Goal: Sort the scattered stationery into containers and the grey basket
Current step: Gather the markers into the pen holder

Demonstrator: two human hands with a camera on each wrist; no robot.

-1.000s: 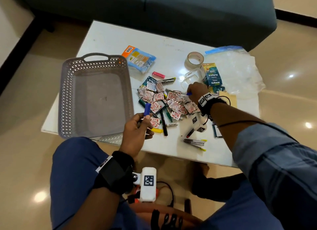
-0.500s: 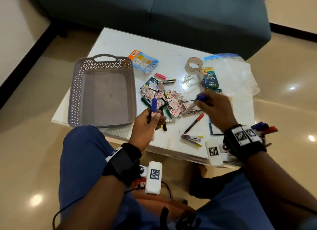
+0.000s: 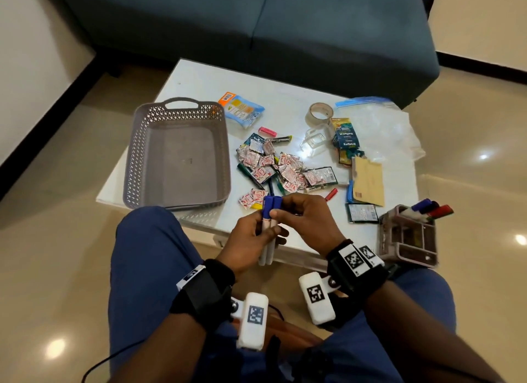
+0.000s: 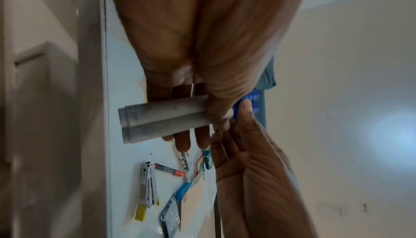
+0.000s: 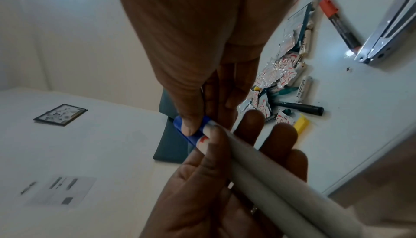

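Note:
Two white markers with blue caps (image 3: 271,206) lie side by side, held in the air at the table's near edge. My left hand (image 3: 266,230) grips their barrels (image 4: 162,117). My right hand (image 3: 279,210) pinches the blue caps (image 5: 191,128) between thumb and fingers. The grey basket (image 3: 134,154) stands empty at the table's left. A pinkish desk organizer (image 3: 407,237) at the right front corner holds several markers (image 3: 427,207). More pens and foil sachets (image 3: 273,166) lie scattered mid-table.
On the table lie a tape roll (image 3: 319,114), a clear box (image 3: 313,140), a zip bag (image 3: 382,126), a brown envelope (image 3: 368,180), a stapler (image 4: 147,185) and a red-capped marker (image 4: 168,169). A dark sofa (image 3: 256,26) stands behind the table.
My right hand lifted a second blue-capped marker from the pile and brought it to my left hand. Both markers are now held together, with both hands on them.

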